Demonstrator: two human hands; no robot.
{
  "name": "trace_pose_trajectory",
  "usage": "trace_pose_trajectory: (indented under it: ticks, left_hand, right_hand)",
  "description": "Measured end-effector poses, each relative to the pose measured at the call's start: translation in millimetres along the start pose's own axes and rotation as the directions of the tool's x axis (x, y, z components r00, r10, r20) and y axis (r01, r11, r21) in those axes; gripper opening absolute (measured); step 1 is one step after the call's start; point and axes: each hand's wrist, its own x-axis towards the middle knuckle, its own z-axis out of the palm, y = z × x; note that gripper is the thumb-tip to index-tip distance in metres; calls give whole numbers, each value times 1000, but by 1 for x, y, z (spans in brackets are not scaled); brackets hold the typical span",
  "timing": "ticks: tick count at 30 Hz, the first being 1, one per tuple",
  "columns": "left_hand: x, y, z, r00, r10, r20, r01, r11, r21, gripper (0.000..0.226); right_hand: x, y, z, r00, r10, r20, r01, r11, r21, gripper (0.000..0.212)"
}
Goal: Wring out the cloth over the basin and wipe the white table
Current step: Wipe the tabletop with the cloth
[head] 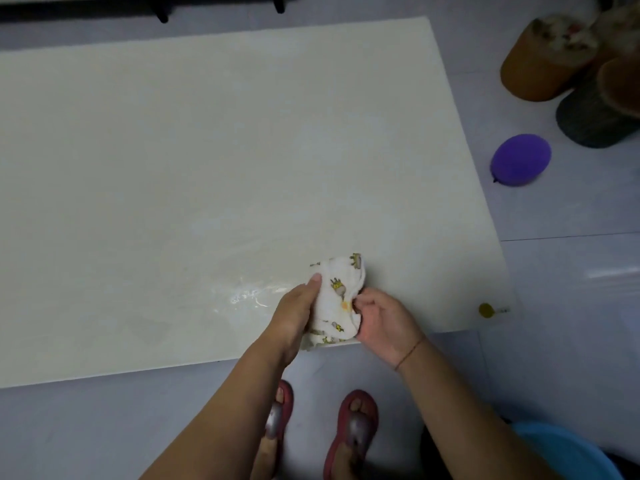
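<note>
The cloth (337,297) lies bunched at the bench (173,150) near edge. Left hand (294,310) grips its left side; right hand (382,322) pinches its right fold. Soft, limp, probably damp: hold gathered folds.
</note>
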Motion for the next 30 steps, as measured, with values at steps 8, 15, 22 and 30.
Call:
trace_pose_trajectory:
  ticks: [8,15,22,30]
  left_hand:
    - [14,-19,43,904,393,-168,-248,803,542,20]
    - [61,-7,24,613,788,-47,-204,216,955,50]
    - [108,-9,-9,672,741,-2,-61,57,997,62]
    - [105,-7,-6,674,739,-22,-40,66,997,61]
  right_hand:
    - [6,-16,-42,667,-642,-379,-177,358,-917,19]
    - [36,14,-37,721,-688,89,-184,-313,-932,55]
    - [55,44,-58,829,-528,184,-211,-601,-771,65]
    - [48,-27,-113,802,-565,196,-256,-620,-741,62]
